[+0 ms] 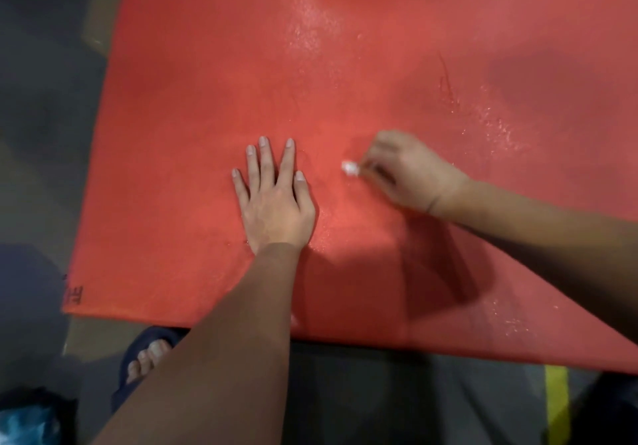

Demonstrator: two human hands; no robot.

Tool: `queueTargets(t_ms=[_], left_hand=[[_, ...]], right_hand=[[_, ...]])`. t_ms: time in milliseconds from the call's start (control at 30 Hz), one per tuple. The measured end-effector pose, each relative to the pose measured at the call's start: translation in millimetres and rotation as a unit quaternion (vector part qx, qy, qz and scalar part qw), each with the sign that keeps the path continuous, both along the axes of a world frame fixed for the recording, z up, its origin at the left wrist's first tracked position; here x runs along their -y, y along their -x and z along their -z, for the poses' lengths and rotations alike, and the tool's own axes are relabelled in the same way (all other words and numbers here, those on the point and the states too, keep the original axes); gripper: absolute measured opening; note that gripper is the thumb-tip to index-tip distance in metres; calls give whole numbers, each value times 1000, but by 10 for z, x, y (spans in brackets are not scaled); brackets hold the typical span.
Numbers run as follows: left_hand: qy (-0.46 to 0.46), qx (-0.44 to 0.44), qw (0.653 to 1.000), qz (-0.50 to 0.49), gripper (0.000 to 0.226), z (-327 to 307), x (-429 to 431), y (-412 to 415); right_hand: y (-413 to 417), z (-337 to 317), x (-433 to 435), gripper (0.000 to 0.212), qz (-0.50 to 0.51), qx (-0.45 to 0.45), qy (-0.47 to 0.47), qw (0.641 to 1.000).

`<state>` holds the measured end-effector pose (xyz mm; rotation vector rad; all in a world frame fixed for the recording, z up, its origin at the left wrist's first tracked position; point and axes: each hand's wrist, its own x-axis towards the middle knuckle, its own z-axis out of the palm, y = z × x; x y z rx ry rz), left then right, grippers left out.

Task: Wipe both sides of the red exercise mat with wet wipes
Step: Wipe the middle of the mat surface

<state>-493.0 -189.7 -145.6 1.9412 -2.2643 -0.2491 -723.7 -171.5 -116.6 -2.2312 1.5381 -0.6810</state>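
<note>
Pressing palm-down, your left hand (pixel 272 199) lay flat with fingers spread near the middle of the red exercise mat (pixel 207 75). Just right of it on the mat, your right hand (pixel 404 171) pinched a small balled wet wipe (pixel 350 168) against the surface. Wet sheen (pixel 310 20) showed farther up the mat. Black markings (pixel 74 294) sat at its near left corner. Your sandalled foot (pixel 148 358) stood just off its near edge.

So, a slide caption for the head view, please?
Left hand flat on red mat; right hand pinches small white wipe.
</note>
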Motion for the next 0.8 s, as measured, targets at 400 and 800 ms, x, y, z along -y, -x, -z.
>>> queueTargets(t_ms=[400, 800], left_hand=[[1, 14, 1000, -2, 59, 11, -7, 11], [33, 20, 999, -13, 57, -60, -3, 39]], right_hand=[[-158, 80, 49, 21, 102, -26, 29, 994], [52, 224, 376, 30, 210, -96, 42, 972]])
